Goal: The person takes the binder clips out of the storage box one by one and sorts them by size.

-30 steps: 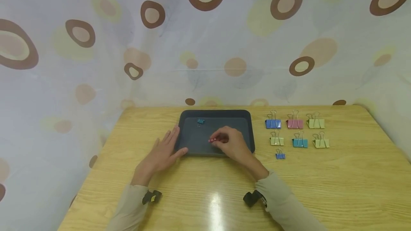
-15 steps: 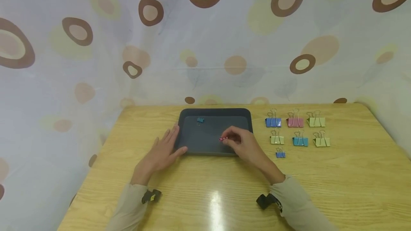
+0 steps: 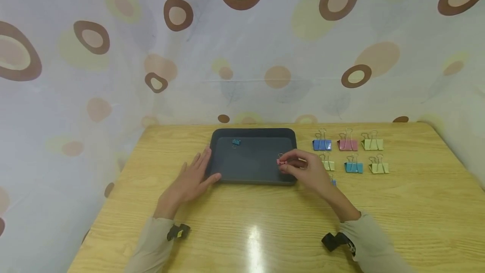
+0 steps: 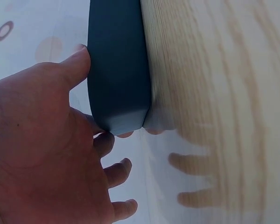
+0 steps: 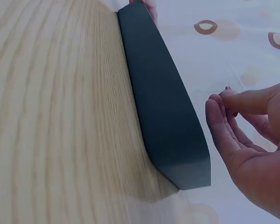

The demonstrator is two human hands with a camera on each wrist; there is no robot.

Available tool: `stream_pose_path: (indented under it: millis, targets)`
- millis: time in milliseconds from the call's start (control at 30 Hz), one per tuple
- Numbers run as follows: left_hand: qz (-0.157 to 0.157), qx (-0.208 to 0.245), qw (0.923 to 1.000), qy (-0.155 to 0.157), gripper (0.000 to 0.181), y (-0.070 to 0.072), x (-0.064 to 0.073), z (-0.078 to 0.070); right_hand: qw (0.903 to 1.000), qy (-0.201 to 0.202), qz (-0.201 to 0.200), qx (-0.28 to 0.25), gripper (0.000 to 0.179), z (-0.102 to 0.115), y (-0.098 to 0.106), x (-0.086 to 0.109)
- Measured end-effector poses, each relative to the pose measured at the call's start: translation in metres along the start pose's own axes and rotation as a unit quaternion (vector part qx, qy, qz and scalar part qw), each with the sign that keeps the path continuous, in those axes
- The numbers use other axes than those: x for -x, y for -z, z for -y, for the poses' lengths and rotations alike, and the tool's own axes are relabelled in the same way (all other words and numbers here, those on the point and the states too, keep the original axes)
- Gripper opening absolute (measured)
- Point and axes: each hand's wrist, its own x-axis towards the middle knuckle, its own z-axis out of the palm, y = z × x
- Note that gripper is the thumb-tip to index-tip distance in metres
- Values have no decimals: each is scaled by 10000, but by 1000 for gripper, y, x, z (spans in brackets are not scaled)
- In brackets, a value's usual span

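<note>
Between thumb and fingertips my right hand (image 3: 308,171) pinches a small pink binder clip (image 3: 281,161), held above the right end of the dark tray (image 3: 246,181). In the right wrist view the right hand (image 5: 256,140) hides most of that clip, and only a bit of red shows. My left hand (image 3: 187,182) rests at the tray's left side, fingers straight, thumb at the front corner. The left wrist view shows the thumb of the left hand (image 4: 46,130) touching the tray wall (image 4: 119,70). A small teal binder clip (image 3: 236,142) lies in the tray's back left.
Right of the tray, binder clips stand in rows: blue (image 3: 322,145), pink (image 3: 347,145) and pale green (image 3: 372,144) at the back; yellow (image 3: 329,165), teal (image 3: 354,167) and pale green (image 3: 379,167) before them. A small blue clip (image 3: 334,183) is partly hidden by my right hand.
My right hand has moved right with the pink clip, from the tray's middle to its right end, now partly covering the small blue clip. My left hand has stayed in place.
</note>
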Motion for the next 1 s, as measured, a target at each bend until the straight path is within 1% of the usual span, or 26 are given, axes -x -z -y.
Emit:
stream_pose_path:
  millis: [100, 267, 400, 633, 800, 1000]
  targets:
    - [42, -21, 10000, 34, 89, 1, -1, -2, 9998, -94, -90, 152, 12, -2, 8, 7]
    - [88, -72, 9999, 102, 88, 2, -2, -5, 9993, -112, -219, 282, 14, -2, 18, 17]
    - [45, -49, 9999, 77, 87, 1, -1, -4, 9976, -126, -377, 575, 18, -2, 24, 25]
    - [60, 35, 10000, 28, 89, 0, -1, -1, 9947, -49, -627, 809, 29, -6, 34, 37]
    - [75, 102, 9999, 28, 90, -1, -1, 0, 9927, -18, -660, 1006, 32, -9, 40, 44]
    - [128, 87, 9999, 55, 89, 0, -1, 0, 9909, -137, -708, 1136, 38, -6, 49, 53]
